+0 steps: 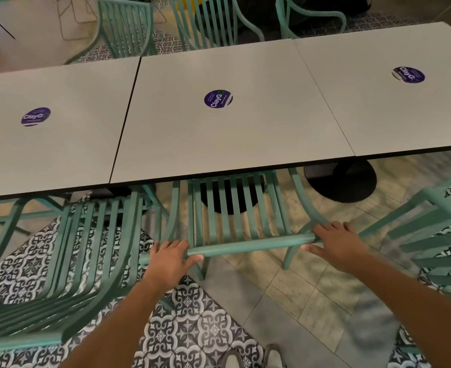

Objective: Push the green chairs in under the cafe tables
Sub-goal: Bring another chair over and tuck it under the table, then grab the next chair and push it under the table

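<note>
With both hands gripping its top rail, left hand (169, 257) and right hand (334, 244) at opposite ends for an even shove, the green chair (235, 216) sits lower centre, seat partly under the middle table (245, 139).

The middle green chair (235, 208) has its seat front hidden under the table (232, 144).
</note>
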{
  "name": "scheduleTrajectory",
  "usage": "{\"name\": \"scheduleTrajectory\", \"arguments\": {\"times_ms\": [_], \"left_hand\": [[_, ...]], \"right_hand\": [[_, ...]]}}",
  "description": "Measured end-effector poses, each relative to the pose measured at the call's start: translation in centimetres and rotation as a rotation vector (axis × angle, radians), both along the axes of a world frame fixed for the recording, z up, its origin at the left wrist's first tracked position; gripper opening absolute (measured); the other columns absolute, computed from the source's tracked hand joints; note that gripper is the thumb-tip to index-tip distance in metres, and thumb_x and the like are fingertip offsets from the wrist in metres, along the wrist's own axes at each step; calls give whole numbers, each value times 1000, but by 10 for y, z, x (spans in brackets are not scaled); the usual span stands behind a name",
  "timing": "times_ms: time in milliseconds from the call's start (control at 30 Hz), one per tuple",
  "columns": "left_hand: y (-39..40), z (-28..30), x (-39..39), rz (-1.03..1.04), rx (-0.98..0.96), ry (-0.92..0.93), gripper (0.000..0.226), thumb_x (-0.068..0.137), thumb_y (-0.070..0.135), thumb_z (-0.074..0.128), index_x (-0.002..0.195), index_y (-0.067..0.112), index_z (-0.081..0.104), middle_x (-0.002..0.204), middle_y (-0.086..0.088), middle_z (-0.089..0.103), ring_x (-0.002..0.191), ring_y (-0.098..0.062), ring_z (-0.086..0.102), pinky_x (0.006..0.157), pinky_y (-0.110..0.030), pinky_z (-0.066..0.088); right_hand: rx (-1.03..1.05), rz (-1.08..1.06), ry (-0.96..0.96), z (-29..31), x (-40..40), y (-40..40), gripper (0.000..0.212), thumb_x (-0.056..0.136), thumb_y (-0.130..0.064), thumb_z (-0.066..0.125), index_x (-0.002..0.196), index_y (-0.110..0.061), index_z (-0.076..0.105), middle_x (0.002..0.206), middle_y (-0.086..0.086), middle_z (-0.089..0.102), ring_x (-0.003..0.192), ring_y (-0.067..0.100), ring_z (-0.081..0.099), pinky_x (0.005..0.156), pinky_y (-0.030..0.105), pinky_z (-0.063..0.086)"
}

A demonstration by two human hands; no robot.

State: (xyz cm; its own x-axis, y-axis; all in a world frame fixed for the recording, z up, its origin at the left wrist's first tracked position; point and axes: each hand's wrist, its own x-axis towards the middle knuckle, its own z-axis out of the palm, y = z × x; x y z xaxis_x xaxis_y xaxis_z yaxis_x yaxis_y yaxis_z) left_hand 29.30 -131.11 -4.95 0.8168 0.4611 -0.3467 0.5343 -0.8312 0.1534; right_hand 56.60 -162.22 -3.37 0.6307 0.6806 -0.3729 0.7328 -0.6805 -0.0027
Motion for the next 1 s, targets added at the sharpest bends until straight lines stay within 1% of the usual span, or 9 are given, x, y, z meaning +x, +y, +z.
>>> {"name": "scheduleTrajectory", "arguments": {"times_ms": [100, 200, 333, 400, 500, 567, 700, 833, 1000], "left_hand": [[-1, 2, -1, 42, -35, 22, 72, 76, 82, 12, 115, 34, 50, 113, 15, 56, 114, -13, 47, 114, -47, 21], [-6, 11, -2, 71, -65, 21, 74, 75, 81, 10, 118, 35, 50, 117, 15, 55, 117, -12, 46, 115, -47, 18], [-6, 36, -4, 109, -44, 5, 42, 92, 64, 33, 118, 37, 52, 119, 16, 54, 118, -11, 45, 112, -40, 22], [-4, 49, -2, 100, -20, 5, 35, 93, 60, 36, 110, 36, 54, 115, 15, 56, 114, -11, 48, 109, -38, 27], [-2, 67, 7, 108, -21, 0, 34, 93, 59, 37, 107, 32, 53, 108, 11, 58, 106, -12, 53, 104, -38, 37], [-4, 74, 17, 67, -30, -14, 35, 92, 59, 37, 106, 30, 53, 105, 8, 58, 103, -15, 56, 101, -40, 40], [-27, 80, 49, -56, -29, -8, 41, 94, 53, 40, 116, 22, 55, 113, -1, 61, 105, -22, 57, 98, -42, 40], [-83, 79, 97, -229, -32, 31, 41, 94, 52, 39, 115, 20, 54, 111, -5, 63, 102, -26, 58, 93, -43, 44], [-188, 79, 161, -344, -169, 15, 38, 94, 54, 43, 112, 23, 55, 102, -3, 62, 95, -24, 59, 80, -36, 49]], "right_hand": [[7, -24, -64, -3, -12, -4, 86, 77, -81, 0, 127, -29, 46, 126, -8, 52, 122, 18, 46, 111, 45, 22], [119, -78, -85, -13, -25, -6, 86, 83, -78, 1, 125, -26, 55, 120, -5, 58, 121, 23, 51, 111, 52, 26], [137, -125, -73, -13, -40, 0, 88, 83, -75, -1, 125, -25, 58, 119, -4, 61, 121, 23, 51, 109, 55, 29], [154, -130, -93, -2, -43, 6, 103, 75, -78, -14, 129, -24, 55, 123, -3, 59, 124, 23, 48, 110, 56, 28], [148, -153, -51, 10, -48, 13, 123, 54, -81, -31, 139, -28, 40, 135, -6, 48, 132, 18, 36, 113, 44, 21], [212, -180, -47, 17, -55, 13, 105, 67, -80, -15, 137, -27, 43, 134, -6, 48, 131, 17, 37, 111, 39, 27], [342, -303, 5, 9, -70, -6, 58, 93, -58, 34, 136, -21, 49, 139, 1, 47, 134, 22, 38, 110, 40, 32], [420, -546, 106, 3, -82, -57, 58, 94, -53, 39, 139, -18, 45, 138, 6, 49, 125, 26, 47, 100, 37, 41], [673, -1161, 387, -5, -82, -155, 67, 91, -52, 46, 140, -7, 42, 137, 23, 49, 126, 39, 47, 104, 43, 37]]}}
